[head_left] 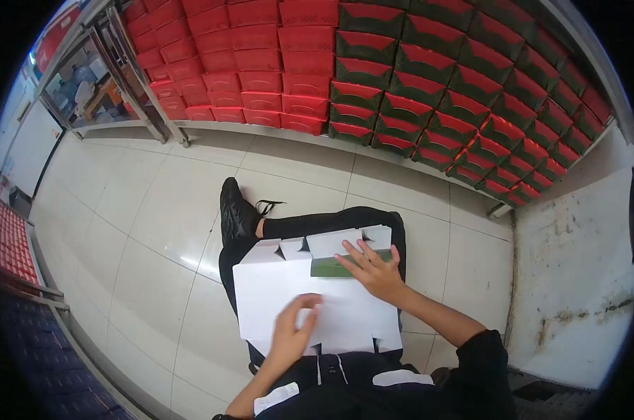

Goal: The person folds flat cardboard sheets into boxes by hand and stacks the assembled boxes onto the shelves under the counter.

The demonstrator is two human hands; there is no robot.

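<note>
A flattened white carton blank point(275, 283) lies across my lap with its plain side up. Slotted flaps run along its far and near edges. One far flap is folded over and shows a green printed face point(329, 267). My right hand point(378, 271) rests at this folded part with its fingers spread, covering some of the green. Above the middle of the blank is my left hand point(294, 327), its fingers slightly bent and the thumb apart, with nothing in it.
Red boxes point(254, 63) and dark green and red boxes point(429, 84) are stacked on a shelf ahead. A stained white panel point(573, 273) stands to the right. More shelves with red packs point(12, 241) and dark blue packs point(47, 357) are on the left. My black shoe point(238, 211) rests on the tiled floor point(149, 203).
</note>
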